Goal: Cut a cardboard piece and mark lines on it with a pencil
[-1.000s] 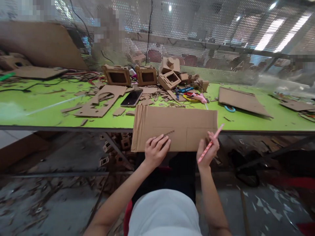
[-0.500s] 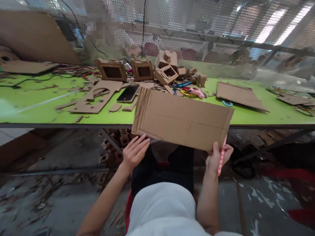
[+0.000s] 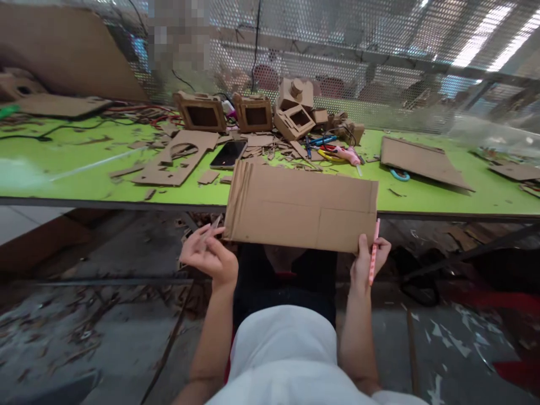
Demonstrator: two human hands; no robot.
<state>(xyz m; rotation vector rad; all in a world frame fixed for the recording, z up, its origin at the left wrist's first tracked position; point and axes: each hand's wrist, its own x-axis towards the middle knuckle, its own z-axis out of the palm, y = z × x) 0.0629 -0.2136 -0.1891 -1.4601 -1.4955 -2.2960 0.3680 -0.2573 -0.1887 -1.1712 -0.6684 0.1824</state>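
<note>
The green surface [image 3: 76, 174] runs across the whole middle of the frame, its near edge a dark strip, and it carries the litter of cardboard work: offcuts and a cut-out panel [image 3: 175, 163] left of centre, small cardboard boxes [image 3: 253, 112] against the mesh at upper centre, a dark phone [image 3: 229, 154] lying flat beside them, and another flat sheet [image 3: 422, 163] toward the upper right. In the centre of the frame the large cardboard sheet [image 3: 299, 205] lies half on the surface and half out past its near edge toward the person, so its lower border hangs free where a hand can reach it. The right hand [image 3: 368, 260], at lower centre right, closes on that sheet's lower right corner, thumb on top, and keeps a pink pencil [image 3: 373, 252] tucked upright against the fingers, likely to spare setting it down. The left hand [image 3: 210, 253], at lower centre left, sits just off the sheet's lower left corner, apart from it, fingers curled around a thin pale sliver [image 3: 214, 224] that is too small to identify.
</note>
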